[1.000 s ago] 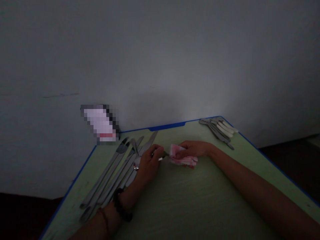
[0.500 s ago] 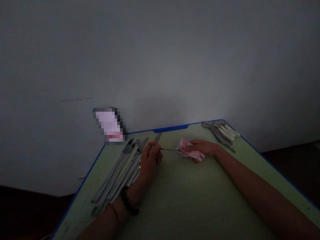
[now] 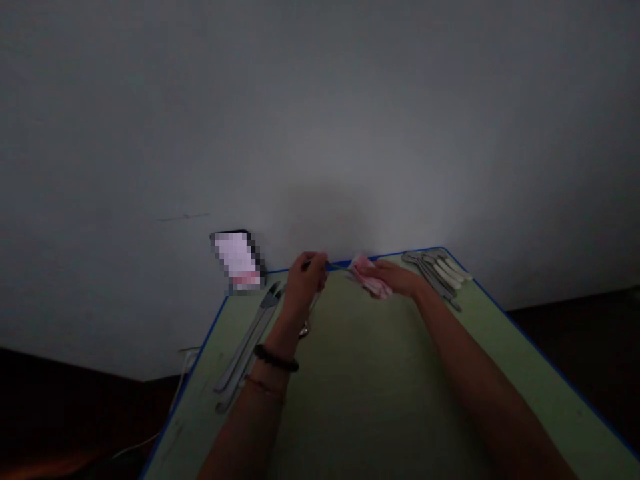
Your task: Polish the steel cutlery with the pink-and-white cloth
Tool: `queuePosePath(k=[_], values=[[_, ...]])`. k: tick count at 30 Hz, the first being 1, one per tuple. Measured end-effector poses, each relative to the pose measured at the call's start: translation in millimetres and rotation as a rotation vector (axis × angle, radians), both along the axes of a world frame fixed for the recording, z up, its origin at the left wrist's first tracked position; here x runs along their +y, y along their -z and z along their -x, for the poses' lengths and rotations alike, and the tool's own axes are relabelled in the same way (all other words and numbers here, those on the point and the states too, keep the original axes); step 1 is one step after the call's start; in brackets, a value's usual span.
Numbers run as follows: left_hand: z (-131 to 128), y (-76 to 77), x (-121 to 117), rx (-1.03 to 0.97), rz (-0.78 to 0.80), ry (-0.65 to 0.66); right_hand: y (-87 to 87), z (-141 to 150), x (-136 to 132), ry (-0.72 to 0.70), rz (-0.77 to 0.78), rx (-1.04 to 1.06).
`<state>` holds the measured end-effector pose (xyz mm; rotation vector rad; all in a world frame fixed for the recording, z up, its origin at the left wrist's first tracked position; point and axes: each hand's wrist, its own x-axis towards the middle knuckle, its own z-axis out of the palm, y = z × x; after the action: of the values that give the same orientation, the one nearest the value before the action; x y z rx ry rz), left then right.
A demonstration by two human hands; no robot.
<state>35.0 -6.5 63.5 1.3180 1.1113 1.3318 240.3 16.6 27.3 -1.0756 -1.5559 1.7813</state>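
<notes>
Over the far part of the pale green, blue-edged table (image 3: 350,393), the left hand (image 3: 307,275) pinched one end of a thin grey metal utensil (image 3: 340,268), its fingers curled around it, while the right hand (image 3: 395,277) pressed a folded pink-and-white cloth (image 3: 371,276) around the other end; the utensil's type could not be told. Compared with half a second earlier, both hands appeared higher against the table, in front of its far edge, and the bare stretch of metal between hand and cloth looked shorter. That suggested the cloth had travelled along the same utensil, with work on it unfinished. Just beside the left wrist, which wore a black beaded bracelet (image 3: 276,359), showed a shiny, rounded metal piece (image 3: 305,329); whether it lay on the table was unclear. Long grey metal knives (image 3: 249,347) lay left of that forearm, which hid part of the row. Well to the right, near the far corner, sat grey metal cutlery (image 3: 431,272) and white-handled pieces (image 3: 449,272). A dark-framed, bright-screened device (image 3: 237,259) leaned at the pale wall (image 3: 340,120), its screen blocked out; no brand or writing could be read anywhere.
</notes>
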Motion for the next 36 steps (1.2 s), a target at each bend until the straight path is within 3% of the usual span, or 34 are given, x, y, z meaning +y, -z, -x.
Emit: queuePosePath(k=[3,7,12,14,17,25,31,36], values=[[-2,-23.2,10,-0.034,-0.026,-0.051,-31.3,4,6,0.021,-0.144,-0.063],[2,-37.6,5,-0.053,-0.146,-0.060,-58.0,-1,4,-0.072,-0.278,-0.178],[21,-45.8,-1,0.298,-0.070,0.115,-76.1,-9,-6,-0.102,-0.324,-0.407],[30,-50.3,-3,0.430,-0.055,0.231,-83.4,-9,-11,-0.153,-0.337,-0.449],[37,-58.7,-7,0.617,0.009,0.277,-92.7,-5,-16,-0.238,-0.386,-0.450],[30,-61.6,-21,0.793,-0.051,0.387,-92.3,9,-20,-0.340,-0.490,-0.406],[15,-65.5,-28,0.883,-0.241,0.316,-91.2,25,-23,-0.382,-0.558,-0.291],[20,-66.3,-25,0.951,-0.309,0.226,-90.2,20,-22,-0.365,-0.520,-0.314]])
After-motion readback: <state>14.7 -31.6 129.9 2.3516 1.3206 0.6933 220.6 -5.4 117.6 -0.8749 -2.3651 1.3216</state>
